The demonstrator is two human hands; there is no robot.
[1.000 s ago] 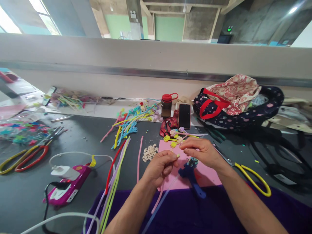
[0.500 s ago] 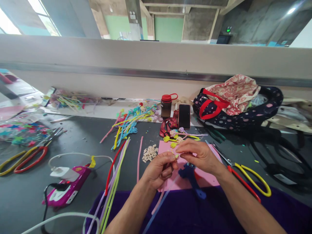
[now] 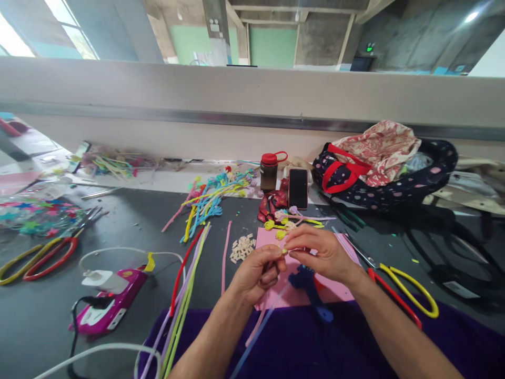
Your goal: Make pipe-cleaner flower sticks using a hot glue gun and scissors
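Observation:
Over the pink sheet (image 3: 276, 300), my left hand (image 3: 260, 273) pinches a small yellow piece (image 3: 284, 251) between thumb and forefinger, its other fingers curled. From the other side, my right hand (image 3: 323, 255) has thumb and fingertips closed in at the same piece; its exact kind is too small to tell. Below the right hand lies a blue glue gun (image 3: 307, 287), partly covered by the hand. Just beyond the hands are yellow fuzzy shapes (image 3: 281, 235) on stems. A heap of small pale pieces (image 3: 243, 247) sits left of the sheet.
Scissors (image 3: 398, 284) lie at right, another pair (image 3: 51, 258) at far left. Pipe cleaners (image 3: 189, 295) run along the left, near a magenta power strip (image 3: 110, 305) with cables. Behind stand a bottle (image 3: 269, 173), a phone (image 3: 299, 188) and a dotted bag (image 3: 379, 184).
My right fingertips have moved slightly down and closer to my left thumb and forefinger, around the small yellow piece. The left hand has hardly moved.

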